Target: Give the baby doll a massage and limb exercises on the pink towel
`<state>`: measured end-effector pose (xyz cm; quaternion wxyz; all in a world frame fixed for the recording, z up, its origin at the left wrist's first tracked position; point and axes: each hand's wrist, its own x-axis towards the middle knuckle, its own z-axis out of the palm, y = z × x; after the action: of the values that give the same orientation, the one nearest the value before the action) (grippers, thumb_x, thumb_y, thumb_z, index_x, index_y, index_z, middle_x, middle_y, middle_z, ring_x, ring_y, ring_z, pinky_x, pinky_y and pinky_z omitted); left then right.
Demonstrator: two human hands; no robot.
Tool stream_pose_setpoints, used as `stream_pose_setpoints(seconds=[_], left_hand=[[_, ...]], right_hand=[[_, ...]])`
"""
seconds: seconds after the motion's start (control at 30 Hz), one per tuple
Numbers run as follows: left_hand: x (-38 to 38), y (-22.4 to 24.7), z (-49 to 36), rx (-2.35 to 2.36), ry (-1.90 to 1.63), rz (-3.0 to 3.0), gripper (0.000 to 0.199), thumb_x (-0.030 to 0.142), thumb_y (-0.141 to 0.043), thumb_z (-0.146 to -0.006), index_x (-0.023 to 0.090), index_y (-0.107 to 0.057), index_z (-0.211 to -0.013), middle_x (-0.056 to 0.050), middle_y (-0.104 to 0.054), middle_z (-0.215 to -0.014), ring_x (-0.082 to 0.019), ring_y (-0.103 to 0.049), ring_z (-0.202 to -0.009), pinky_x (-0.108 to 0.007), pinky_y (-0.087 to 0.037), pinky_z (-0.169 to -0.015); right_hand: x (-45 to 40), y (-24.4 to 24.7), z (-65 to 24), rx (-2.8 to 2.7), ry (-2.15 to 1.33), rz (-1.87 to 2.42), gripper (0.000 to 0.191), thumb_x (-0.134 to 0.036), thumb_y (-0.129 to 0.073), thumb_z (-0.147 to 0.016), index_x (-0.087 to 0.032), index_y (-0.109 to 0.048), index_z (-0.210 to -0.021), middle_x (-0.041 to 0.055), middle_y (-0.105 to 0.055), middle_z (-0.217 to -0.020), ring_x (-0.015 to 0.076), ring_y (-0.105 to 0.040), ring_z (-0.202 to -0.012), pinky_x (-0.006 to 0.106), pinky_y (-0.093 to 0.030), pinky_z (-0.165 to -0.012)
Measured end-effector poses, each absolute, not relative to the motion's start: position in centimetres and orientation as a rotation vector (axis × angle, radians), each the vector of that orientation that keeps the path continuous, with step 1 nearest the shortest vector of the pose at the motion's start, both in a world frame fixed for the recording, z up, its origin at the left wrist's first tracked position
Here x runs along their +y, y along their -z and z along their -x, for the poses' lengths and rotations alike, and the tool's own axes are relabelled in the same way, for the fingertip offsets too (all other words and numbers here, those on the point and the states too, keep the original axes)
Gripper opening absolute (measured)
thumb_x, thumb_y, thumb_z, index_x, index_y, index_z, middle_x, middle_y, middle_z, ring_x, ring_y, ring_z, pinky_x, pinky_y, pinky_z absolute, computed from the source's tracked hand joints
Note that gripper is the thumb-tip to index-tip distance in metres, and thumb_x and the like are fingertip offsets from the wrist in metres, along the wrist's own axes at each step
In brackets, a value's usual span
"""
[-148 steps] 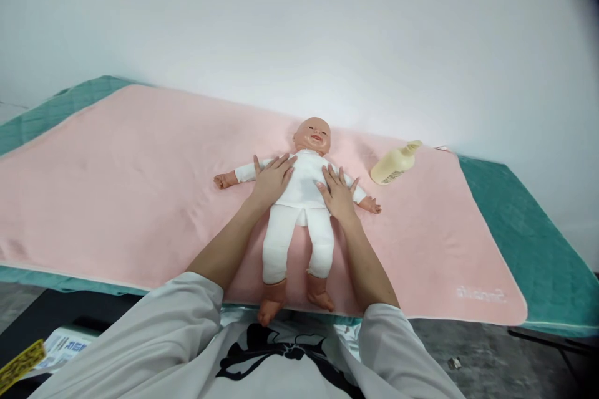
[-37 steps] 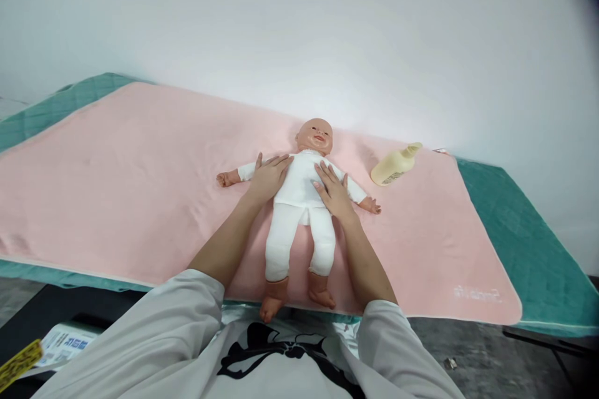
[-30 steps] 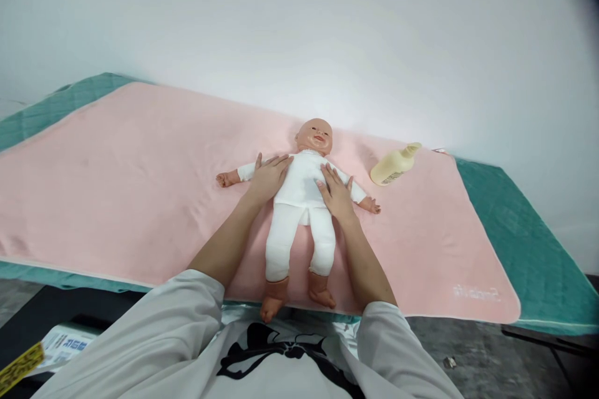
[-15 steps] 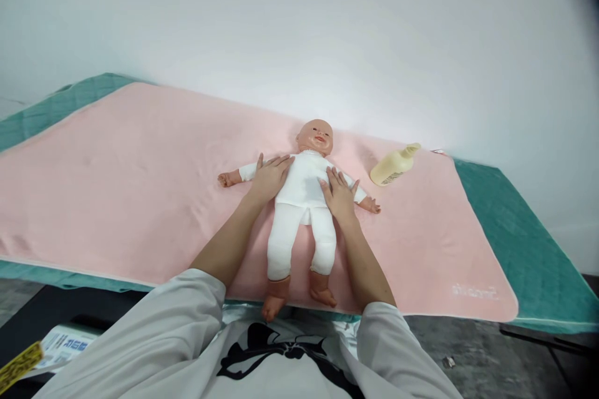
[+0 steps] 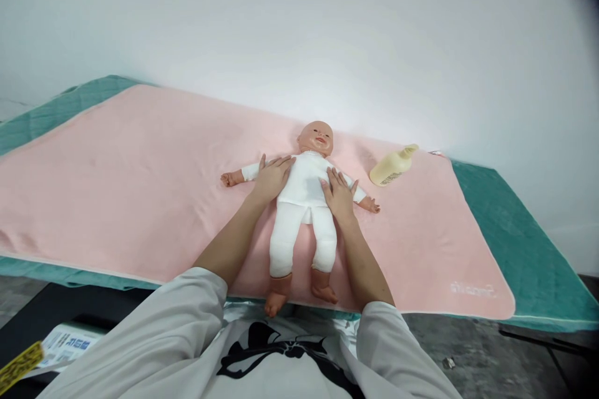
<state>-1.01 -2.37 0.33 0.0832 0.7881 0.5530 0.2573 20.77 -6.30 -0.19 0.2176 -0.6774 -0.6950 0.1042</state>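
Both palms down, spread flat and grasping nothing, left hand (image 5: 274, 178) and right hand (image 5: 340, 193) rest on opposite sides of a bald doll (image 5: 305, 179) in white, lying face-up, arms out, at the frame's centre.

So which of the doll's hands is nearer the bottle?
The doll hand at picture right, below the bottle; the doll hand at picture left lies beyond the torso.

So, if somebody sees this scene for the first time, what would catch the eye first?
Most likely the baby doll in white, lying face up on the pink blanket, with the left hand and right hand laid flat at its sides. Next may come the pale yellow bottle, right of the doll on the blanket.
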Motion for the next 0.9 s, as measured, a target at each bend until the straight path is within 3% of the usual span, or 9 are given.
stream_pose_setpoints(seconds=[0.3, 0.5, 0.57, 0.67, 0.73, 0.83, 0.9], left_hand=[[-2.5, 0.2, 0.8, 1.646, -0.844, -2.353, 0.047, 0.024, -0.029, -0.096, 0.025, -0.055, -0.136, -0.004, -0.057, -0.141, -0.022, -0.053, -0.129, -0.054, -0.006, -0.123], [-1.9, 0.3, 1.8, 1.600, -1.146, -2.250, 0.054, 0.029, -0.034, -0.095, 0.015, -0.034, -0.147, -0.012, -0.060, -0.136, -0.023, -0.056, -0.126, -0.050, -0.013, -0.123], [-1.8, 0.2, 2.4, 1.583, -1.285, -2.205, 0.052, 0.031, -0.033, -0.096, 0.015, -0.036, -0.145, -0.013, -0.061, -0.135, -0.023, -0.056, -0.126, -0.048, -0.017, -0.122], [-1.8, 0.1, 3.7, 1.628, -1.408, -2.102, 0.050, 0.033, -0.035, -0.096, 0.013, -0.041, -0.142, -0.014, -0.065, -0.128, -0.024, -0.058, -0.120, -0.044, -0.034, -0.112], [-2.0, 0.2, 4.9, 1.685, -1.436, -2.040, 0.048, 0.032, -0.037, -0.096, 0.013, -0.046, -0.139, -0.014, -0.067, -0.123, -0.026, -0.059, -0.116, -0.042, -0.040, -0.104], [-2.6, 0.5, 7.0, 1.781, -1.435, -1.972, 0.041, 0.030, -0.037, -0.096, 0.014, -0.059, -0.126, -0.013, -0.068, -0.118, -0.027, -0.059, -0.113, -0.041, -0.040, -0.102], [-3.1, 0.8, 8.3, 1.852, -1.412, -1.924, 0.039, 0.029, -0.037, -0.095, 0.015, -0.064, -0.119, -0.014, -0.068, -0.118, -0.027, -0.058, -0.113, -0.041, -0.039, -0.103]], right_hand=[[-6.3, 1.0, -20.8, -1.847, -0.236, 1.797, 0.051, -0.045, -0.029, -0.100, -0.025, -0.047, -0.143, 0.0082, -0.047, -0.151, 0.0290, -0.039, -0.143, 0.068, 0.005, -0.117], [-6.3, 1.9, -21.7, -1.750, -0.122, 1.672, 0.047, -0.040, -0.029, -0.100, -0.020, -0.059, -0.130, 0.0091, -0.061, -0.138, 0.0245, -0.051, -0.133, 0.060, -0.001, -0.120], [-6.3, 2.0, -22.2, -1.706, -0.078, 1.648, 0.047, -0.039, -0.029, -0.099, -0.018, -0.062, -0.126, 0.0098, -0.064, -0.133, 0.0241, -0.054, -0.129, 0.058, -0.006, -0.121], [-6.6, 1.8, -23.1, -1.623, -0.013, 1.605, 0.047, -0.037, -0.027, -0.099, -0.018, -0.065, -0.119, 0.0096, -0.068, -0.126, 0.0235, -0.056, -0.124, 0.054, -0.013, -0.120], [-7.0, 1.7, -24.2, -1.556, 0.026, 1.599, 0.045, -0.035, -0.028, -0.098, -0.018, -0.067, -0.113, 0.0101, -0.070, -0.117, 0.0236, -0.058, -0.116, 0.051, -0.024, -0.116], [-8.2, 1.7, -26.5, -1.407, 0.061, 1.684, 0.041, -0.033, -0.031, -0.094, -0.016, -0.068, -0.097, 0.0126, -0.069, -0.100, 0.0255, -0.059, -0.099, 0.044, -0.041, -0.097], [-9.3, 1.8, -28.3, -1.264, 0.076, 1.795, 0.038, -0.033, -0.033, -0.092, -0.016, -0.066, -0.092, 0.0143, -0.067, -0.098, 0.0270, -0.057, -0.095, 0.043, -0.043, -0.090]])
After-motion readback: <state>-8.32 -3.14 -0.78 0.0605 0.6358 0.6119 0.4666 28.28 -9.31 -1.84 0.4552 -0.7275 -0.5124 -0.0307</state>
